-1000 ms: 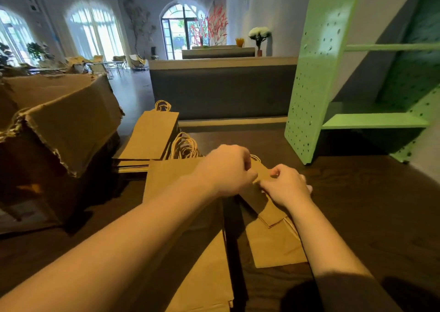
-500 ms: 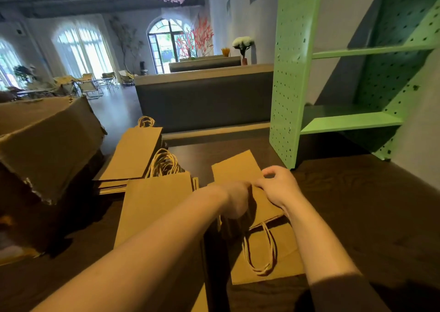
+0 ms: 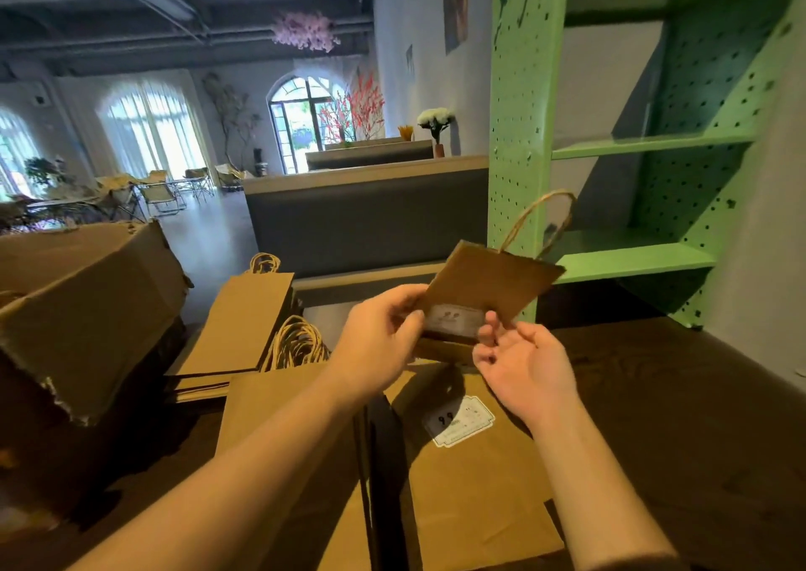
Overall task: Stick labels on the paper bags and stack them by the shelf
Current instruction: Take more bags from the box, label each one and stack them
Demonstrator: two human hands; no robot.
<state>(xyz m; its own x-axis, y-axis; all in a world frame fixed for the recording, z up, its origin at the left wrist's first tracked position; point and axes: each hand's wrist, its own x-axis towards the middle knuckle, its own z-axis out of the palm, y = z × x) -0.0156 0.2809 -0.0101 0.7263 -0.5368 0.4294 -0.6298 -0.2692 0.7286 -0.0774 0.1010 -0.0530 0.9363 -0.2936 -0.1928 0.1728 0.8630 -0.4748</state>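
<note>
My left hand (image 3: 384, 337) grips the lower left edge of a brown paper bag (image 3: 493, 285) and holds it up above the table, its twine handle pointing toward the green shelf (image 3: 632, 256). A white label (image 3: 455, 318) shows on the bag's lower part. My right hand (image 3: 521, 365) is palm up with fingers relaxed just below the label, fingertips near the bag's bottom edge. Flat on the table beneath lies a labelled paper bag (image 3: 475, 474) with its white sticker (image 3: 458, 420) facing up.
A pile of unlabelled bags (image 3: 244, 326) with twine handles lies at centre left, another flat bag (image 3: 279, 422) under my left forearm. A torn cardboard box (image 3: 83, 309) stands at the left. The dark wooden table (image 3: 680, 431) extends right toward the wall.
The bag that lay on the table under both hands has been lifted and turned, handle now pointing up and away. My right hand has let go and opened. The camera tilted upward.
</note>
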